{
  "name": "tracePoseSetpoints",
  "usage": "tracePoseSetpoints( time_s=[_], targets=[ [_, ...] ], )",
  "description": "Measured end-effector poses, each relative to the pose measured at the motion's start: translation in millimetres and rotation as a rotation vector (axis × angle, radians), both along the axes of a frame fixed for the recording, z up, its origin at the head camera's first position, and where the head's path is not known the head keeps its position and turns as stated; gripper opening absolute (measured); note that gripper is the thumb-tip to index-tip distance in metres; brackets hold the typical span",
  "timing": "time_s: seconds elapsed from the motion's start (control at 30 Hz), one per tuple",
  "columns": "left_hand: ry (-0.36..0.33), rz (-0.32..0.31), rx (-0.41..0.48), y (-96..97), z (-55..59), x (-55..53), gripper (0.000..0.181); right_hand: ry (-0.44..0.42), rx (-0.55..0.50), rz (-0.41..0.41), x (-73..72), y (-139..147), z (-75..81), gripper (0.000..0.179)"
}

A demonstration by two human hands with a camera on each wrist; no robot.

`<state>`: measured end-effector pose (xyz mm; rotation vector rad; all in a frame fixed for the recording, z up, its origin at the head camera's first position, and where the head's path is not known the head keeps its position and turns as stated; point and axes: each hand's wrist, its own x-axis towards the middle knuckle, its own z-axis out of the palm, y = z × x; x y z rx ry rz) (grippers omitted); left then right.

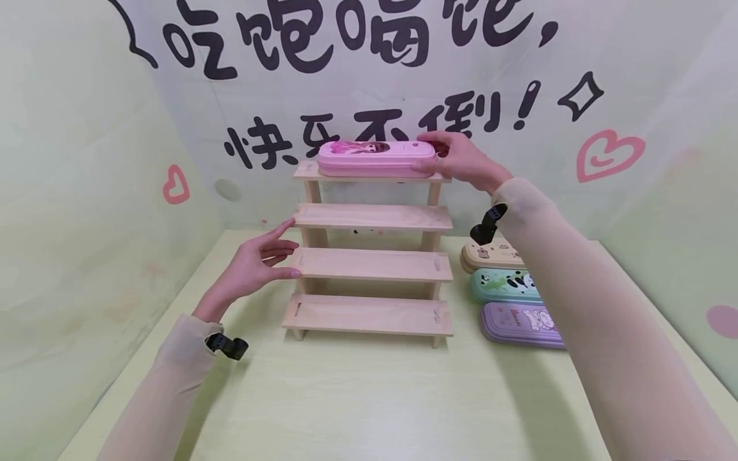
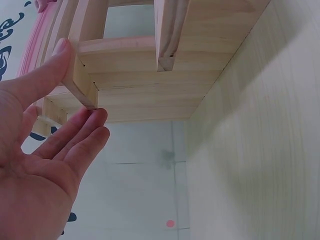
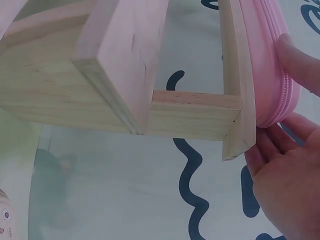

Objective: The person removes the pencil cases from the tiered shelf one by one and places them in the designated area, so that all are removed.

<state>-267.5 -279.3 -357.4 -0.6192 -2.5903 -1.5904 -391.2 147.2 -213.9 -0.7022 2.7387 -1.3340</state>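
A pink zip pencil case [image 1: 377, 160] with a cartoon girl on its lid lies lengthwise on the top step of a wooden tiered shelf [image 1: 369, 262]. My right hand [image 1: 461, 159] holds the case by its right end, thumb on the zipped front side and fingers behind, as the right wrist view shows. At the left side of the shelf, my left hand [image 1: 254, 266] grips the end of a step [image 2: 82, 82]; its thumb is on the front edge and its fingertips are at the back edge.
Right of the shelf, a beige pencil case [image 1: 490, 255], a green panda one [image 1: 504, 285] and a purple one [image 1: 521, 323] lie in a row on the table [image 1: 346, 397], partly behind my right forearm. A printed cloth wall [image 1: 576, 51] stands close behind.
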Motion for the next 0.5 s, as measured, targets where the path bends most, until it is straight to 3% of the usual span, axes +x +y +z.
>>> tracePoseSetpoints(
  time_s=[0.2,0.5],
  targets=[
    [-0.005,0.005,-0.005,-0.7,-0.7,-0.1,0.102,-0.001,-0.022,-0.006,0.9,1.9,0.1,0.068],
    [0.003,0.000,0.008,0.9,-2.0,-1.0,0.102,-0.043,0.012,0.029,3.7,6.5,0.5,0.076]
  ],
)
